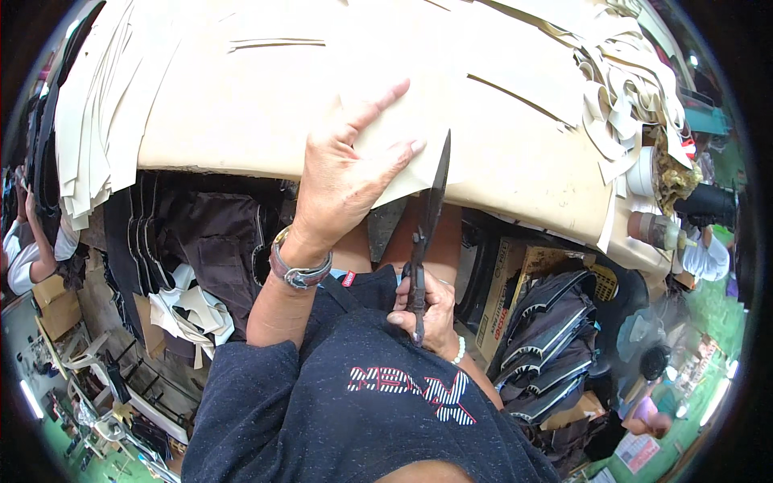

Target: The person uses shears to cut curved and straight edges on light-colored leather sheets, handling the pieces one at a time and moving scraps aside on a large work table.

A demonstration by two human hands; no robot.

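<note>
Sheets (105,105) left on table (241,121), strips (620,88) right; scissors (436,189) (in right hand (437,315)) right of left hand (342,177).

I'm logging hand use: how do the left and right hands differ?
The left hand is over the cream sheet, index finger extended; the right hand is curled around the dark shears. The left hand has a dark wristband at its wrist, the right hand pale beads. Both are ungloved.
</note>
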